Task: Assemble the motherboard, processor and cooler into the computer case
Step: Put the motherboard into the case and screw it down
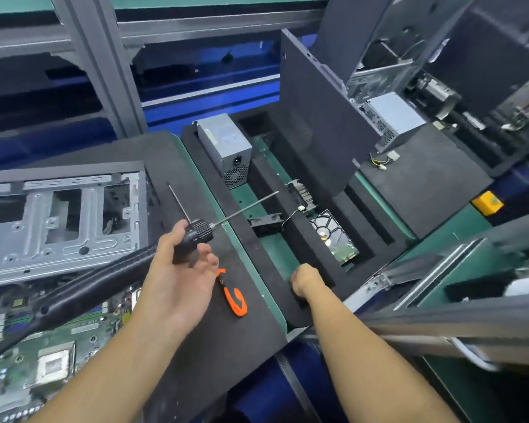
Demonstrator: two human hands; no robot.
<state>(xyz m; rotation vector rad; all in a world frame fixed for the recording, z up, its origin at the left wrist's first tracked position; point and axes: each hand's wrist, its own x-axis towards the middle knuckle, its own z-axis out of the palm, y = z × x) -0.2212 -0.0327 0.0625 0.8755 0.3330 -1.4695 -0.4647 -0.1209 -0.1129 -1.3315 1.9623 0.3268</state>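
The open metal computer case (pixel 58 215) lies at the left on a black mat. Below it is the green motherboard (pixel 28 355) with its bare processor socket (pixel 54 366). My left hand (pixel 177 270) holds a black electric screwdriver (pixel 196 233), thumb over its body, the fingers loosely spread; its long bit points right over the tray. My right hand (pixel 306 280) grips the near edge of a black foam tray (pixel 306 239). In the tray lie a finned cooler (pixel 301 192) and a small black fan (pixel 264 222).
A grey power supply (pixel 226 148) and a hard drive (pixel 336 236) also sit in the tray. An orange utility knife (pixel 234 296) and a thin loose rod (pixel 179 203) lie on the mat. A dark case panel (pixel 315 117) stands upright behind; more cases crowd the right.
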